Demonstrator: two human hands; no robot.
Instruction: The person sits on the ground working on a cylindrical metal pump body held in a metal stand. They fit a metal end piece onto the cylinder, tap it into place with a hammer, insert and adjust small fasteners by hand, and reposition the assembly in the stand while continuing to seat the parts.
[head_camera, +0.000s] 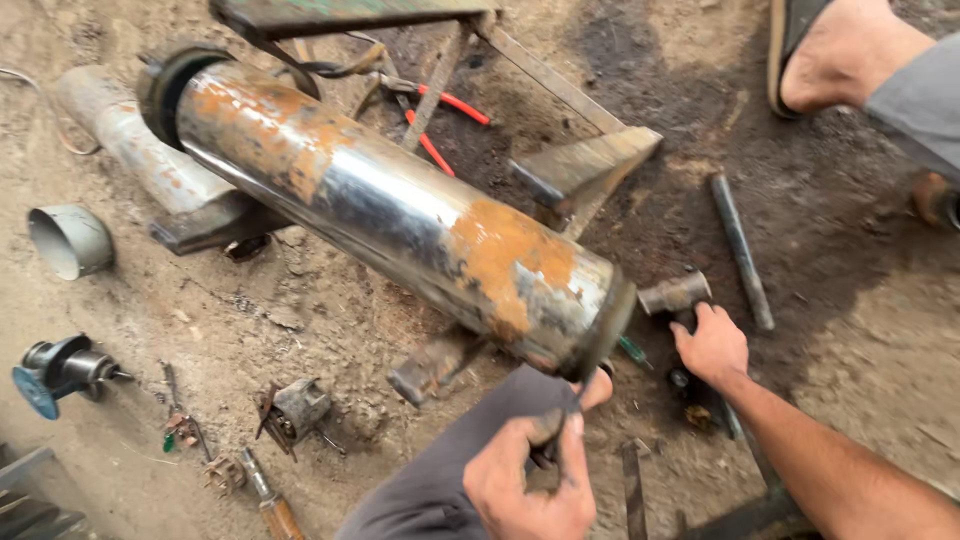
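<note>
Looking down past our knee, we see both hands working at the near end of a big rusty steel cylinder (400, 215) that lies propped on a metal stand (585, 165) above the dirt floor (860, 300). Our left hand (530, 480) is closed tight around a slim dark tool (560, 430), its tip held up against the cylinder's lower rim. Our right hand (712, 345) is wrapped around the handle of a hammer (675, 295), whose blunt steel head sits just beside the cylinder's end face. The two hands are apart, one on each side of that rim. Red-handled pliers (440, 125) lie behind the cylinder, a second rusty pipe (130, 140) rests farther left, with a short grey pipe piece (68, 240) near it. An angle grinder (55, 370) sits at the left edge, a steel rod (740, 250) lies on the right, and another person's sandalled foot (840, 55) stands at top right.
</note>
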